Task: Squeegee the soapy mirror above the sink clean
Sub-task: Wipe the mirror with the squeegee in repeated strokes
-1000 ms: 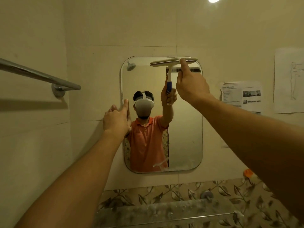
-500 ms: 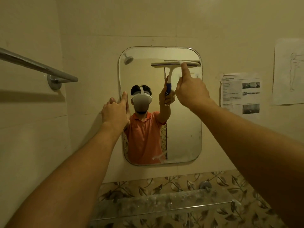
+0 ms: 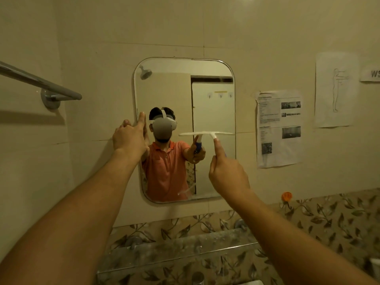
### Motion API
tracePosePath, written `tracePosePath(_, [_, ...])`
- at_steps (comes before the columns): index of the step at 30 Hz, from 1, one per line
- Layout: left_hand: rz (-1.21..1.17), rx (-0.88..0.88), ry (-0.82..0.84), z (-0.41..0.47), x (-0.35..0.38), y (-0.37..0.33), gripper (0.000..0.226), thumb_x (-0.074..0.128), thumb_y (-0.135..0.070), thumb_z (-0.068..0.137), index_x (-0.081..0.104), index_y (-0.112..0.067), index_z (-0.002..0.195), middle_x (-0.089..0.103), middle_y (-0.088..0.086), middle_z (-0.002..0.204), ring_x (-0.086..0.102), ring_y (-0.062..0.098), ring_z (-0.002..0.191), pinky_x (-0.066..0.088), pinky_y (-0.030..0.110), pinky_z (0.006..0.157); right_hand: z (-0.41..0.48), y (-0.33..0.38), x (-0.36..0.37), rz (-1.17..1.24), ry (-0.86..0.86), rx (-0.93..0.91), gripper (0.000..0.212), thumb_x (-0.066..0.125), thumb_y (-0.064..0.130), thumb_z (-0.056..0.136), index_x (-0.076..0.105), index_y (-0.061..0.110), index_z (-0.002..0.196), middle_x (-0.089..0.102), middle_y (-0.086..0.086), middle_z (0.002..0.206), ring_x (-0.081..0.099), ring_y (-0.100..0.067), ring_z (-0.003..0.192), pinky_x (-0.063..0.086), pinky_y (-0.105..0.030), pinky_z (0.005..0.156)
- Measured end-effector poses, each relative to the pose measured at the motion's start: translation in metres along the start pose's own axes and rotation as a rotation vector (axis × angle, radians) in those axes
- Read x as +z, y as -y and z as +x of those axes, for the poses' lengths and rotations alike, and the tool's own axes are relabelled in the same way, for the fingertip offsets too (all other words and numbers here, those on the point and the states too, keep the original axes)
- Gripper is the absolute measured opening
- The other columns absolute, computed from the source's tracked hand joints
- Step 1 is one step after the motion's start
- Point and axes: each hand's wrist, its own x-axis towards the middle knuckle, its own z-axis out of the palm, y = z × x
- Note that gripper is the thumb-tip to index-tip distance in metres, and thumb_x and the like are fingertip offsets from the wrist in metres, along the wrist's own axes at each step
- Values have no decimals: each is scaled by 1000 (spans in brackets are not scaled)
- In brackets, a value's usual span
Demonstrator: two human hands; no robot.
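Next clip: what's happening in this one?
A person is squeegeeing the rounded rectangular wall mirror. The right hand grips the white-bladed squeegee with a blue handle, its blade lying level against the right half of the glass at about mid-height. The left hand rests against the mirror's left edge. White soap residue shows near the bottom edge, so that part is not yet wiped.

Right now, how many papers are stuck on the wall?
3. A printed sheet is just right of the mirror, a figure drawing hangs farther right and higher, and a small sign is cut off at the frame's right edge. More may hide beyond it.
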Motion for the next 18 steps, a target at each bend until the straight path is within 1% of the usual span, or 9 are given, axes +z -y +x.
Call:
tracePosePath(3, [-14, 8, -17, 0, 1, 1, 107, 76, -43, 86, -1, -35, 160, 51, 22, 123, 56, 36, 113, 50, 43, 88, -25, -15, 18, -19, 56, -5, 76, 35, 29, 109, -22, 44, 157, 59, -7, 69, 59, -21, 56, 55, -37, 52])
tracePosePath(5, [-4, 5, -6, 0, 1, 1, 110, 77, -43, 85, -2, -36, 160, 51, 22, 123, 56, 37, 113, 50, 43, 88, -40, -25, 28, -23, 83, -2, 77, 34, 29, 110, -28, 46, 154, 60, -7, 69, 60, -21, 56, 57, -38, 54])
tracePosePath(8, [4, -1, 10, 0, 2, 1, 117, 82, -43, 80, -3, -36, 160, 51, 21, 122, 56, 37, 112, 50, 43, 88, -63, -39, 42, -28, 113, 7, 76, 31, 30, 111, -32, 46, 151, 59, -5, 71, 55, -16, 55, 51, -32, 52])
tracePosePath(11, [8, -14, 10, 1, 3, 0, 119, 84, -41, 79, -4, -36, 160, 53, 21, 120, 56, 36, 112, 51, 43, 87, -80, -50, 52, -53, 153, 24, 76, 32, 32, 111, -29, 41, 155, 56, -1, 71, 50, -10, 55, 50, -27, 54])
tracePosePath(13, [16, -10, 7, 1, 3, -1, 120, 84, -42, 78, -3, -36, 160, 54, 21, 119, 56, 35, 113, 51, 42, 87, -83, -53, 54, -59, 159, 19, 78, 33, 33, 111, -31, 41, 154, 55, 1, 72, 50, -8, 55, 50, -25, 56])
tracePosePath(16, [20, -7, 20, 1, 2, 0, 122, 85, -44, 77, -4, -36, 160, 54, 21, 120, 56, 36, 113, 51, 43, 87, -78, -55, 51, -50, 185, 2, 77, 31, 34, 111, -35, 45, 149, 57, -1, 72, 52, -9, 55, 56, -30, 59])
tracePosePath(18, [22, -13, 21, 1, 2, -1, 122, 85, -45, 77, -4, -37, 160, 53, 21, 120, 56, 36, 112, 51, 43, 86, -71, -55, 42, -20, 181, -24, 72, 27, 37, 111, -33, 50, 148, 59, -2, 69, 54, -12, 53, 59, -34, 56])
